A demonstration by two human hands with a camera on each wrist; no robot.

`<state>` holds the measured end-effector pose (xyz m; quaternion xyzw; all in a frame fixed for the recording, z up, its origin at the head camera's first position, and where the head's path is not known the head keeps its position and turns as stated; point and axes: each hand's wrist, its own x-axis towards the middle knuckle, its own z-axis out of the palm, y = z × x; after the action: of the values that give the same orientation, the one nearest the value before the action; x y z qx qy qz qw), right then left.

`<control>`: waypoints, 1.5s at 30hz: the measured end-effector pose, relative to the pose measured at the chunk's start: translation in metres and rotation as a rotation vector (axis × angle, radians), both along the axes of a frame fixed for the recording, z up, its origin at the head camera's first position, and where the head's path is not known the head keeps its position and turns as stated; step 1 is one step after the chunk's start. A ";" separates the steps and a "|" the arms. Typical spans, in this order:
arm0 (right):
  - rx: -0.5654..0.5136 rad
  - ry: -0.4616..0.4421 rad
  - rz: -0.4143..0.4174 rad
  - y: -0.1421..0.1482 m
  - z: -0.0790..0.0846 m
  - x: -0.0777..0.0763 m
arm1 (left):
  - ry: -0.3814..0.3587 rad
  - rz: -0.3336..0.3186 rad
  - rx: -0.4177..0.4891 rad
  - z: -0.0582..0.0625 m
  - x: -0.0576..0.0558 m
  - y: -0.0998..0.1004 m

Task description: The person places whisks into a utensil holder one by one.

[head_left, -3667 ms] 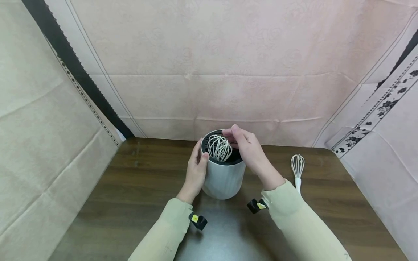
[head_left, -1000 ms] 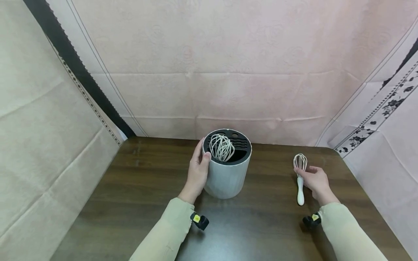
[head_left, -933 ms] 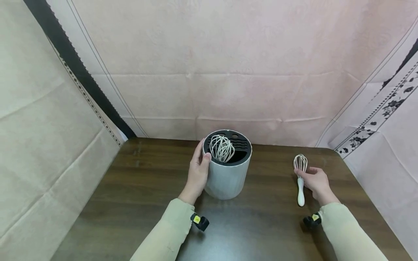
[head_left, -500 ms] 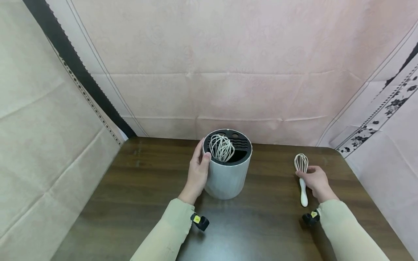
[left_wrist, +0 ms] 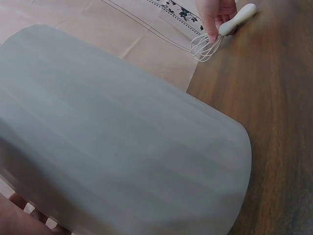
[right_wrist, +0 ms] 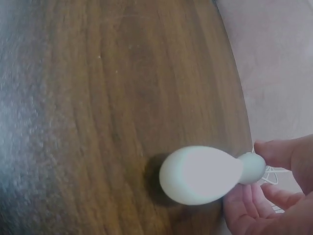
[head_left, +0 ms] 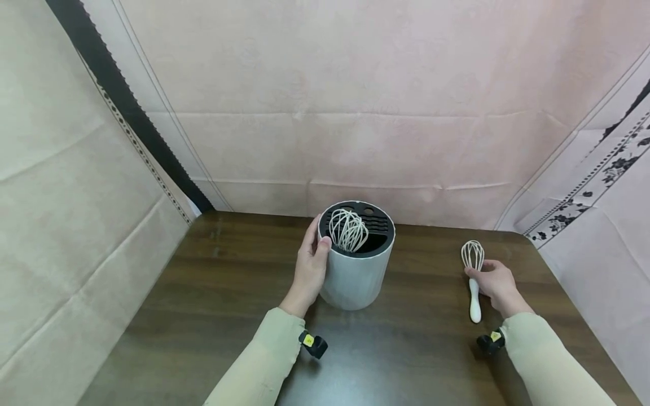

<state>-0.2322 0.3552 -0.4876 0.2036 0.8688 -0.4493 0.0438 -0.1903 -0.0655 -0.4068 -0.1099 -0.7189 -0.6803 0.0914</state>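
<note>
A white round knife block (head_left: 356, 282) with a black slotted top stands on the table; in the left wrist view its pale wall (left_wrist: 127, 132) fills much of the frame. The wire head of one whisk (head_left: 348, 230) sticks up from its open compartment, the rest hidden inside. My left hand (head_left: 311, 268) grips the block's left side, thumb at the near rim. Over to the right, my right hand (head_left: 495, 282) pinches a second whisk (head_left: 474, 301) where wires meet handle. Its white handle (right_wrist: 200, 175) points toward me in the right wrist view, thumb and fingers around the neck.
The brown wooden table (head_left: 244, 316) ends at a back edge close behind the block. Pale cloth (head_left: 304, 141) hangs behind the table and along both sides. A small black camera (head_left: 313, 344) is strapped at the left wrist, another (head_left: 491, 341) at the right.
My right hand has gone from the block's top to the whisk lying at the right and now pinches it. The left hand keeps its hold on the block.
</note>
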 end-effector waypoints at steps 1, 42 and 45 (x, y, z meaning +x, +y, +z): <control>-0.003 0.001 -0.003 0.001 0.000 0.000 | 0.000 -0.003 0.001 0.000 0.000 0.000; -0.159 0.381 0.167 -0.065 0.076 0.028 | 0.004 0.006 0.017 -0.034 -0.024 0.000; -0.162 0.406 0.176 -0.071 0.081 0.030 | 0.001 -0.003 0.014 -0.025 -0.018 0.000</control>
<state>-0.2027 0.2840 -0.4070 0.0282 0.8353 -0.5438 -0.0766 -0.2083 -0.0659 -0.4314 -0.1107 -0.7141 -0.6852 0.0916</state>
